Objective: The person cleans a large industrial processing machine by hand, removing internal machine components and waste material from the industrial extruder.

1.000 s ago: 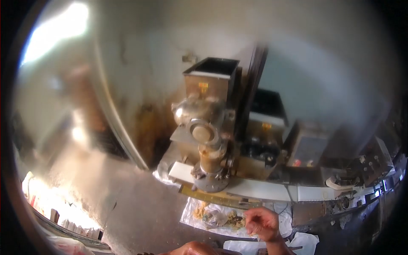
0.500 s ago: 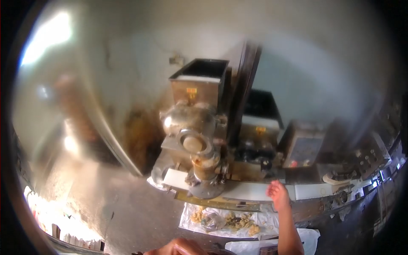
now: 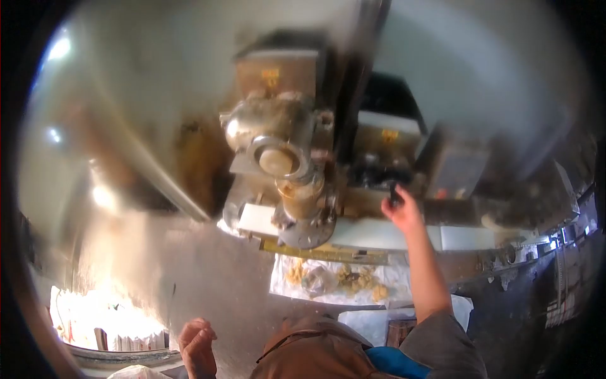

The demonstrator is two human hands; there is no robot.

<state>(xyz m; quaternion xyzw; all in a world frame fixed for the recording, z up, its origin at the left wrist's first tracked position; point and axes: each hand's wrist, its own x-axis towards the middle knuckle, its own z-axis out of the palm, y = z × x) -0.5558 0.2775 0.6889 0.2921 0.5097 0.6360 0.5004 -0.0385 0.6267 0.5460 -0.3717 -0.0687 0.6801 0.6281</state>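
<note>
Left hand [image 3: 197, 347]: low, fingers half-curled, cannot tell whether tips meet. Silvery metal machine with round nozzle [image 3: 268, 123]: centre. White sheet [image 3: 396, 275] bearing yellowish lumps [image 3: 355, 279]: below flat white belt [image 3: 363, 236]. Right hand [image 3: 406, 213]: fingers around small black knob [image 3: 395, 196] beyond belt; clamped or not, cannot tell.

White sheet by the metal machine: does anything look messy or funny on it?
A bit messy, yes: yellowish lumps lie scattered on the white sheet, on both sides of what looks like a crumpled plastic bag, not neatly gathered. I can't tell if they spilled.
</note>
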